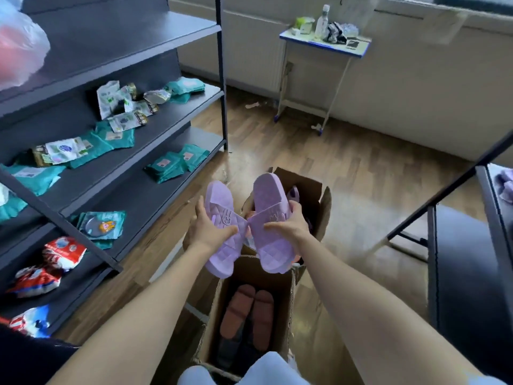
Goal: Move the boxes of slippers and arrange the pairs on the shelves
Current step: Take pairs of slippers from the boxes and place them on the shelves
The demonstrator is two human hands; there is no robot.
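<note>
**Lilac slippers: 2, one pair.**
- Your left hand grips the left lilac slipper at its strap, with the thumb laid across the top of the strap.
- Your right hand grips the right lilac slipper the same way.
- The inner edges of the two straps touch between your thumbs, and the heels splay apart at the top.
- You hold the pair in the air over the far rim of the near box.
- Each slipper has a quilted surface.
- Each strap carries one embossed mark, too small to read.

**Cardboard boxes: 2, both open, on the wood floor.**
- The near box stands just in front of your knees.
- The far box stands right behind it and is partly hidden by the slippers. Something purple shows inside it.

**Brown slippers: 2.** They lie side by side, soles down, inside the near box below your hands.

**Dark shelf unit: 1, to your left.**
- Teal packets lie in loose stacks on several tiers; the count is unclear.
- White-and-green pouches lie on the same tiers.
- Red-and-white packs lie on the lower tiers.
- All the printing is too blurred to read.

**Small table: 1, against the far wall.** It holds one clear bottle and some clutter.
</note>
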